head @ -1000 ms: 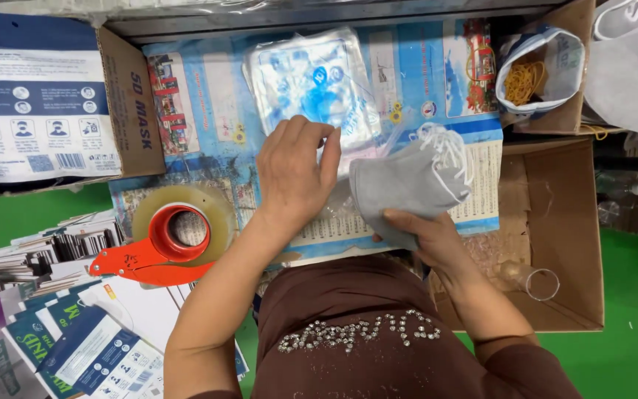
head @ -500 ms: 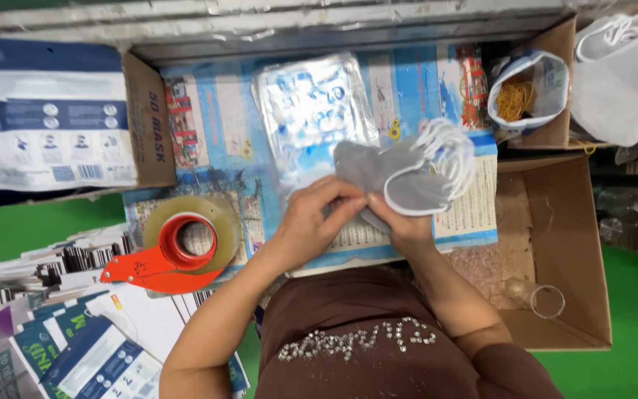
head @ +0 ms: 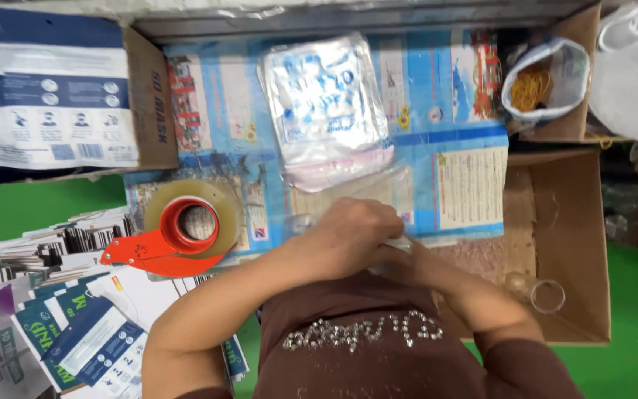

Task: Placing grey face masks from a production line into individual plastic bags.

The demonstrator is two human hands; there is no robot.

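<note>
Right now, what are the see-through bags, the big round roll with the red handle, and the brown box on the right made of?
The bags look like thin clear plastic: shiny, crinkled, with glare. The roll seems to be glossy clear packing tape in a red dispenser that looks like hard plastic or painted metal. The box looks like matte brown cardboard with raw-edged flaps.

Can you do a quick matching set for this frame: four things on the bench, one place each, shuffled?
Things:
1. tape roll
2. stack of clear bags
3. rubber bands
4. flat cartons

Places:
A. in a small bag at top right
B. bottom left, fanned out beside the left arm
C. top centre, on the blue printed sheet
D. in a red holder left of the left hand

Pairs: 1-D, 2-C, 3-A, 4-B
</note>
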